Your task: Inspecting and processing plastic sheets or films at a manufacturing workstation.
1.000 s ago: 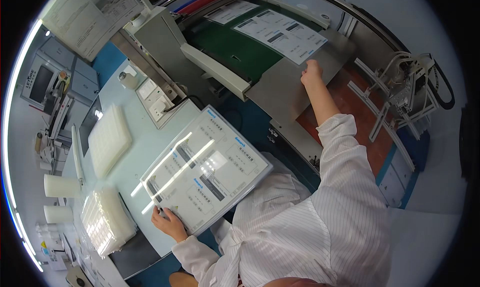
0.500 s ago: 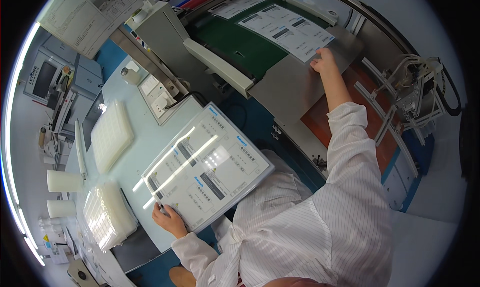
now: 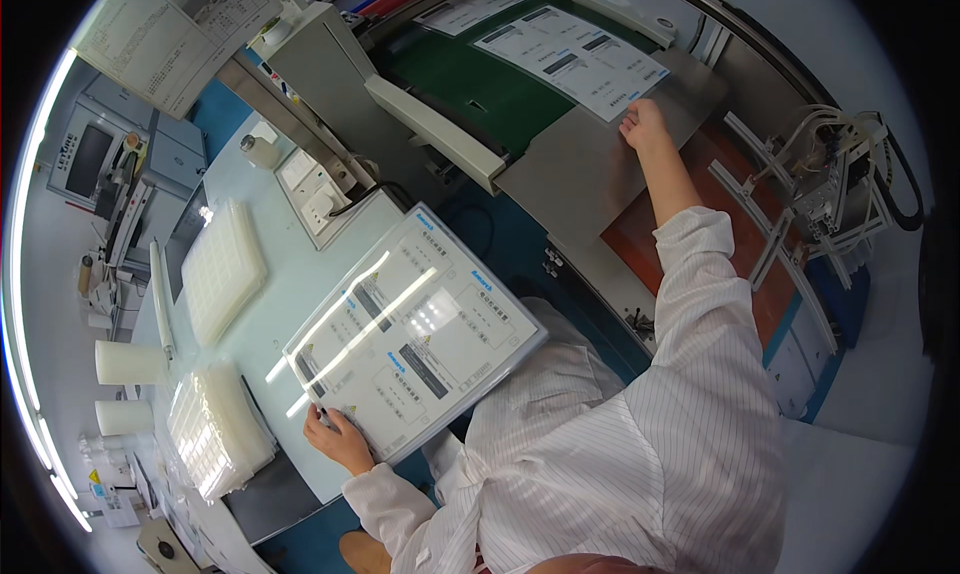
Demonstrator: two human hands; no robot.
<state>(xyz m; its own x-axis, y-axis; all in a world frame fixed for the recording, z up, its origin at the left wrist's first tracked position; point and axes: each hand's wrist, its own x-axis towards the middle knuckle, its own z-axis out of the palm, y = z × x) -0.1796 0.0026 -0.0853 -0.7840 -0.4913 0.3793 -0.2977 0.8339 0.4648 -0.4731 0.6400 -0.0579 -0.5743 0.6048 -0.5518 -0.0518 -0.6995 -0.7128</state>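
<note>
White printed sheets (image 3: 450, 314) are stacked at the table's (image 3: 285, 294) right edge; two are left on the green belt (image 3: 480, 124); hands (image 3: 340, 444) are apart, grips unclear.

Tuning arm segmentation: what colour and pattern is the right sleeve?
The right sleeve is white with thin dark stripes; best seen in the head view.

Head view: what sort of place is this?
Probably a printing or label workshop: printed sheets lie on a green belt, a stack of similar sheets rests on the table, and a metal rig with tubing stands at the right.
</note>
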